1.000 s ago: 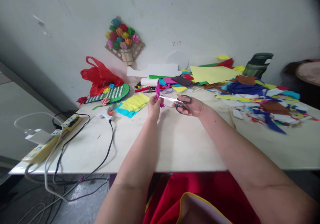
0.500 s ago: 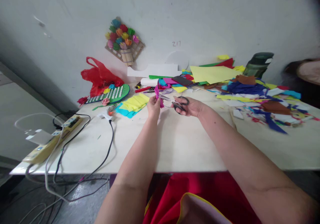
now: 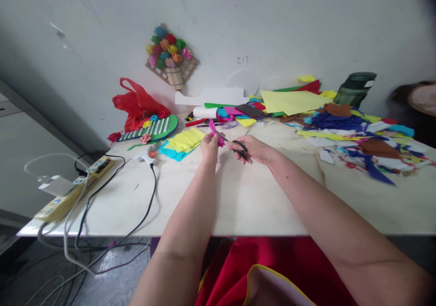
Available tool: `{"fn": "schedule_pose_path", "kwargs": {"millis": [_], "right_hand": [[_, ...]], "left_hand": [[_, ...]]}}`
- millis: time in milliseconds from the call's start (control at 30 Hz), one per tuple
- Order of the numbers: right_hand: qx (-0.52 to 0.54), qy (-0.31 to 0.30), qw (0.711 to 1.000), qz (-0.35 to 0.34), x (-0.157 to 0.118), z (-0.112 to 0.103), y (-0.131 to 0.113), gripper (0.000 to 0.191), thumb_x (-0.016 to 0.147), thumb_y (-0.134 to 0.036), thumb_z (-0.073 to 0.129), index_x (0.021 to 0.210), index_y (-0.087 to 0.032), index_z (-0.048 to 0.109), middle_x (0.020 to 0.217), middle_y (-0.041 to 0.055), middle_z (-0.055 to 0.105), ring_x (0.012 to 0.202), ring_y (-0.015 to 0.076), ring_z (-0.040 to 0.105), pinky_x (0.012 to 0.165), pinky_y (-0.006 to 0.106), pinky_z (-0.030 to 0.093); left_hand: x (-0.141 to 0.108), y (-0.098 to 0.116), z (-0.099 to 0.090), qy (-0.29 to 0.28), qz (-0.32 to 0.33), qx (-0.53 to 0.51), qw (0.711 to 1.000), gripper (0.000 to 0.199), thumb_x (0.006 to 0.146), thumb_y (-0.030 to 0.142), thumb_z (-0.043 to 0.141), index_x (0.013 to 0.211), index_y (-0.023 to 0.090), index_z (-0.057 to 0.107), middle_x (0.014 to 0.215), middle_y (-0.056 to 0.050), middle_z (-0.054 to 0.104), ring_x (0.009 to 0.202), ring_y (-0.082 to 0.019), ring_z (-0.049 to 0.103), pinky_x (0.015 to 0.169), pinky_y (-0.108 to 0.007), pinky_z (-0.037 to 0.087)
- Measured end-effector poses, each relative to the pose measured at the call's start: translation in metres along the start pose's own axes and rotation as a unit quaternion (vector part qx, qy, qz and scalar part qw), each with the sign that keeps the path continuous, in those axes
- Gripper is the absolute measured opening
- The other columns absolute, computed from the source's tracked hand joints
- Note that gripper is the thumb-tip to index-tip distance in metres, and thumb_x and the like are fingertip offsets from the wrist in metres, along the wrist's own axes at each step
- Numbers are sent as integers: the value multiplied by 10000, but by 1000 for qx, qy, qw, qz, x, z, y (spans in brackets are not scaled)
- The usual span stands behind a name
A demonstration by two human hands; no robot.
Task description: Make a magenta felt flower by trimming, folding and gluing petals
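Note:
My left hand pinches a small piece of magenta crepe paper above the middle of the table. Part of the paper sticks up past the fingers, and part shows on their right side. Black-handled scissors are gripped in my right hand, fingers in the handle loops. Their blades point left and reach the magenta paper, looking nearly closed. Whether the tips lie on or behind the paper, I cannot tell. Left of my left hand lie yellow paper sheets over blue paper.
Paper scraps are heaped on the right, near a dark green bottle. A power strip with cables occupies the left edge. A glue gun, a green board and a red bag sit back left.
The scissors have turned in my right hand, and their spread blades have come closer together, pointing up-left. My left hand keeps hold of the magenta paper. The view has shifted slightly.

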State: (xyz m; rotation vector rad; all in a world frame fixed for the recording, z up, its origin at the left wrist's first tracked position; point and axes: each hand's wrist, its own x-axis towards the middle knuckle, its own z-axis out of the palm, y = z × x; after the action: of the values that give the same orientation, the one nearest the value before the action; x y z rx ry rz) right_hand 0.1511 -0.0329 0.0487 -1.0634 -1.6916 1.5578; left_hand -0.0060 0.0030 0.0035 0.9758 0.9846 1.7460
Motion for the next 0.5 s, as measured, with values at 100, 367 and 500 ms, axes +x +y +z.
{"fn": "schedule_pose_path", "kwargs": {"millis": [100, 367, 500], "right_hand": [[-15, 8, 1000, -9, 1, 2, 2, 361, 795, -477, 667, 744, -141, 546, 485, -25, 586, 316, 70, 494, 238, 164, 276], [12, 13, 1000, -12, 1, 10, 1, 374, 781, -494, 678, 747, -142, 555, 488, -23, 589, 324, 70, 496, 245, 165, 271], [79, 7, 997, -2, -3, 14, -3, 353, 847, -480, 603, 812, -129, 587, 511, -17, 595, 347, 67, 504, 263, 163, 279]], "left_hand": [[0, 0, 0, 1, -3, -14, 1000, 266, 670, 322, 717, 820, 120, 631, 778, -98, 714, 752, -181, 676, 719, -290, 517], [-1, 1, 1, 15, 6, -26, 1000, 249, 678, 316, 704, 810, 121, 624, 812, -110, 715, 773, -190, 680, 729, -299, 510], [0, -1, 1, 19, 25, -2, 1000, 230, 695, 315, 686, 809, 125, 625, 792, -100, 711, 724, -169, 669, 680, -273, 505]]}}
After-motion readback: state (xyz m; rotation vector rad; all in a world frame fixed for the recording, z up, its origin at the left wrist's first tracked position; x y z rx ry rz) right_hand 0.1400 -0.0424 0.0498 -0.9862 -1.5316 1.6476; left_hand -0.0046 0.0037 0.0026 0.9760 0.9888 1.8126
